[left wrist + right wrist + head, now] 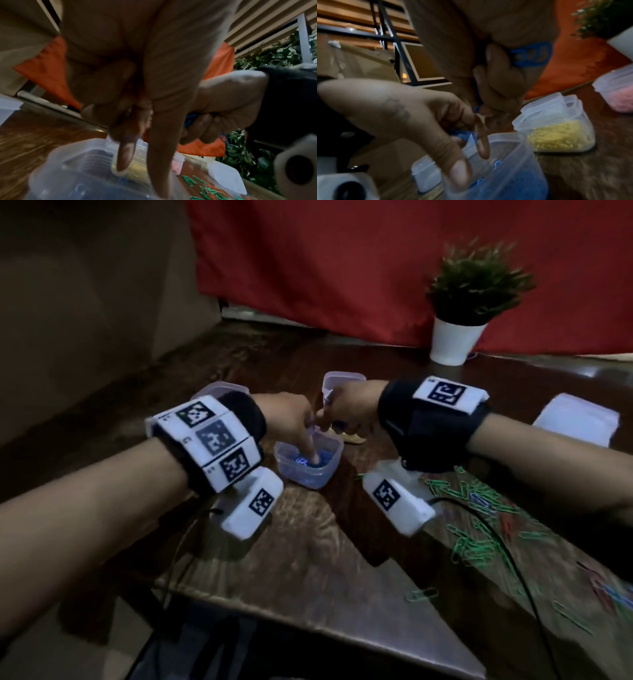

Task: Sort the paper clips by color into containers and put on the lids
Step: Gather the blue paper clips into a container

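Note:
A clear container (329,470) with blue paper clips in it stands mid-table. My left hand (310,440) is over it, index finger (163,155) straight down inside, the other fingers curled with a bit of blue showing among them. Touching it from the right, my right hand (337,419) grips a bunch of blue paper clips (530,54) in curled fingers above the container's (513,169) far rim. Loose paper clips (479,525), mostly green with some red and blue, lie on the table to the right.
A container of yellow clips (556,135) stands just behind the blue one, and one with pink clips (616,94) further right. Another clear container (219,390) sits behind my left wrist. White lids (575,422) lie at the right, a potted plant (459,337) at the back. The table's front edge (308,607) is near.

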`<state>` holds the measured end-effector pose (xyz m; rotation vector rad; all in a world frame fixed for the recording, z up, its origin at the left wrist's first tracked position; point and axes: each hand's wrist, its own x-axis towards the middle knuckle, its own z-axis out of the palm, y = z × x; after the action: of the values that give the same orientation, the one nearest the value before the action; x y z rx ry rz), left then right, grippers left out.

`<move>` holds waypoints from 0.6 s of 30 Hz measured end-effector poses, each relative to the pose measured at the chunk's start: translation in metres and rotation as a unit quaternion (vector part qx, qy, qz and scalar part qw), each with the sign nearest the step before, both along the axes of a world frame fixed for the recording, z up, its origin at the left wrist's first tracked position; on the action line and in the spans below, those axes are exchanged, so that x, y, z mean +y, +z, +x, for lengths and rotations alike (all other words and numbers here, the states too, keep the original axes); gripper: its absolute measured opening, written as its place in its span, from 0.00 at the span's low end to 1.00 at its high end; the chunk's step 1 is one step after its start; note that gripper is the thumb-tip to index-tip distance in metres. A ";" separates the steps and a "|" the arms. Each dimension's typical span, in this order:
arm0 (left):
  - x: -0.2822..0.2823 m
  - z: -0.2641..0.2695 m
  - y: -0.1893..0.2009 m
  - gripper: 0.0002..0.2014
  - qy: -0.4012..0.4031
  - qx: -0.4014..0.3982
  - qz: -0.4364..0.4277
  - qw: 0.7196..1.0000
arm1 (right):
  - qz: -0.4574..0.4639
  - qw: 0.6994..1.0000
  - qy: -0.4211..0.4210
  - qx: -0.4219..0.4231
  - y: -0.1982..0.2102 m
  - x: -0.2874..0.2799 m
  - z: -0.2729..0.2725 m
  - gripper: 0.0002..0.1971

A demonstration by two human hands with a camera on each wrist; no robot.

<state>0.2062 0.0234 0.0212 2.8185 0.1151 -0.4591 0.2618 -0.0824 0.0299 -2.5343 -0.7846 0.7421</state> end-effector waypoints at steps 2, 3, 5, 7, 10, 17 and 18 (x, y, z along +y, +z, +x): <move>0.004 0.003 -0.001 0.19 -0.006 0.013 -0.011 1.000 | -0.012 1.000 -0.002 -0.018 0.002 0.008 0.006 0.16; 0.006 0.003 0.000 0.18 -0.004 0.007 -0.032 0.999 | -0.019 0.999 0.004 -0.027 0.003 0.010 0.007 0.16; 0.016 -0.004 0.002 0.13 0.008 -0.040 -0.082 0.996 | -0.046 0.997 0.024 -0.051 0.004 0.013 0.005 0.16; 0.031 -0.013 0.003 0.09 0.045 -0.108 -0.136 0.984 | -0.080 0.993 0.050 -0.068 -0.001 0.021 -0.001 0.18; 0.047 -0.027 -0.001 0.18 0.098 -0.091 -0.187 0.973 | -0.100 0.989 0.069 -0.079 -0.010 0.032 -0.005 0.19; 0.043 -0.025 -0.011 0.41 0.105 -0.032 -0.135 0.985 | 0.029 0.999 0.009 0.012 0.002 0.030 0.004 0.06; 0.042 -0.024 -0.010 0.40 0.104 -0.040 -0.127 0.986 | 0.072 0.997 -0.016 0.030 0.004 0.026 0.005 0.05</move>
<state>0.1822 0.0650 0.0109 2.5363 0.3079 -0.2898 0.2669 -0.0568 0.0339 -2.3804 -0.7480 0.7208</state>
